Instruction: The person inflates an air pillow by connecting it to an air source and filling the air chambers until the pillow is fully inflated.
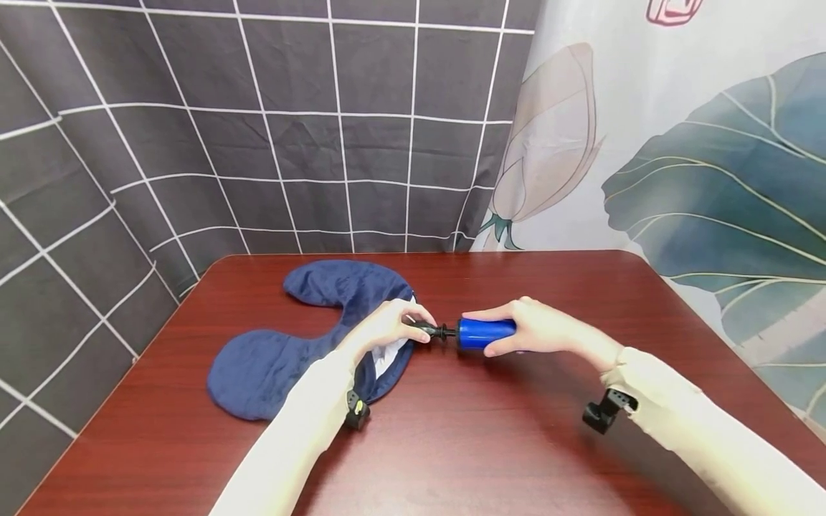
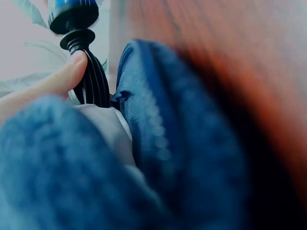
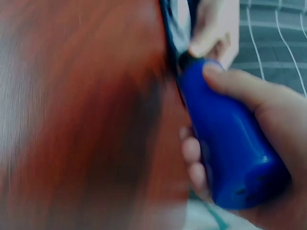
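Observation:
A navy U-shaped neck pillow [image 1: 258,373] lies on the table with its cover unzipped on the right side, where a white inner lining [image 1: 391,356] shows. My right hand [image 1: 538,326] grips the blue barrel of a hand pump [image 3: 225,139], fingers and thumb wrapped around it. At the pillow's opening, my left hand [image 1: 387,326] pinches the pump's black ribbed end [image 2: 93,79] between thumb and fingers. This black end points left toward the white lining. Whether it enters the lining is hidden by the left hand and the fabric.
The dark red wooden table [image 1: 477,444] extends around the pillow and both hands. Behind it hangs a dark grey curtain [image 1: 297,143] with white grid lines. A pale cloth printed with a lotus [image 1: 548,143] hangs at the right.

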Tool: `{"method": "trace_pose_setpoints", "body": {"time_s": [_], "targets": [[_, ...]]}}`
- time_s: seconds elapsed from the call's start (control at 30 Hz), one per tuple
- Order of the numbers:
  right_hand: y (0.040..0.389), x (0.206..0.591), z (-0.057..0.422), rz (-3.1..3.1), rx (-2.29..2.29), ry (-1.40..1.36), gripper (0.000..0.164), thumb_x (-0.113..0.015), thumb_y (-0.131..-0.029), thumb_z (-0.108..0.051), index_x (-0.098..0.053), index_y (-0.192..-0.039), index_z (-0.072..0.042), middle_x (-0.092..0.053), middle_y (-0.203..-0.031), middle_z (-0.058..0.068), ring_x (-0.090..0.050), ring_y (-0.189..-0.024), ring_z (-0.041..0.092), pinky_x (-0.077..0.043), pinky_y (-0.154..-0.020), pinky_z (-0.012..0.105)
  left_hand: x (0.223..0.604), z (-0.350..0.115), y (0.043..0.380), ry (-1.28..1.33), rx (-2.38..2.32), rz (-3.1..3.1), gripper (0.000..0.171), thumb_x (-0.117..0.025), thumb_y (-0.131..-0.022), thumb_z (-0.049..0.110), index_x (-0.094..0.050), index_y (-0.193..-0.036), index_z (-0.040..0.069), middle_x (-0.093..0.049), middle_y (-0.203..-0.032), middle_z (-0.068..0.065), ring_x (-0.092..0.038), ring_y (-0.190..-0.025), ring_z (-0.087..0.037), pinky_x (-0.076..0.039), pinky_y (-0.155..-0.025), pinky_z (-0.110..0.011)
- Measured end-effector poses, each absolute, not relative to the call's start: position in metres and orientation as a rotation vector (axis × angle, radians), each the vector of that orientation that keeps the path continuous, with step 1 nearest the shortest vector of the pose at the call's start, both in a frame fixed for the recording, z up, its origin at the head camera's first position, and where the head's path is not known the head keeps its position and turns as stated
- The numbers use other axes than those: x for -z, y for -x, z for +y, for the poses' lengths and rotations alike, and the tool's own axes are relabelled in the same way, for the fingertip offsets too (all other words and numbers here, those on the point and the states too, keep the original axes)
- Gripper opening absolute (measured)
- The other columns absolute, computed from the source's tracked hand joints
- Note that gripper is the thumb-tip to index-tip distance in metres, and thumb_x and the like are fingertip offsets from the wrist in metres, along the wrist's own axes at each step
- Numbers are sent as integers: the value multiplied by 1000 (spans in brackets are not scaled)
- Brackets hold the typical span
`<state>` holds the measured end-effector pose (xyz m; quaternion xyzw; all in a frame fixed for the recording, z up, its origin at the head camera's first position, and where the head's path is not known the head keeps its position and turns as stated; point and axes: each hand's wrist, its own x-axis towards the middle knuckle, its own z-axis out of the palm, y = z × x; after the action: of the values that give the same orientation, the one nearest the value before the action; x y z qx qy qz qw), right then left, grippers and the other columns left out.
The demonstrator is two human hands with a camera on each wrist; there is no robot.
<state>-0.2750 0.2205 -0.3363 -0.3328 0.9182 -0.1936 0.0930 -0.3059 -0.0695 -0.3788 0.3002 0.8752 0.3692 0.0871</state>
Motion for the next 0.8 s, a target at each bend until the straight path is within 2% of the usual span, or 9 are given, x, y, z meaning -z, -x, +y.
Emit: {"method": "trace_pose_setpoints", "body": {"time_s": [0.2, 0.4, 0.6, 0.8], "targets": [[269, 321, 266, 2625, 624, 850, 65, -77, -83, -42, -52, -142, -35, -68, -117, 6, -65, -77, 10, -55, -57, 27, 378, -69, 306, -888, -1083, 2626, 24, -79, -82, 20, -74, -105, 14, -76, -100, -2, -67, -80, -5, -44, -77, -19], [262, 312, 294, 2652, 620, 846, 63, -77, -83, -42, -53, -142, -33, -68, -118, 6, -64, -82, 10, -55, -60, 26, 378, -68, 305, -883, -1116, 2604, 23, -78, -83, 20, -74, -105, 15, -76, -100, -1, -68, -82, -8, -44, -78, -20], [267, 316, 279, 2604, 685, 830, 60, -76, -84, -44, -56, -139, -32, -67, -115, 9, -65, -70, 13, -55, -55, 30, 383, -70, 307, -871, -1111, 2596, 23, -77, -84, 22, -76, -107, 18, -76, -103, 3, -63, -94, -7, -43, -88, -23], [282, 319, 240, 2635, 641, 939, 59, -76, -83, -45, -60, -137, -26, -70, -113, 7, -64, -76, 10, -54, -58, 27, 382, -72, 306, -868, -1144, 2585, 24, -77, -84, 23, -76, -108, 19, -77, -101, 3, -62, -94, -8, -43, -89, -23]]}}
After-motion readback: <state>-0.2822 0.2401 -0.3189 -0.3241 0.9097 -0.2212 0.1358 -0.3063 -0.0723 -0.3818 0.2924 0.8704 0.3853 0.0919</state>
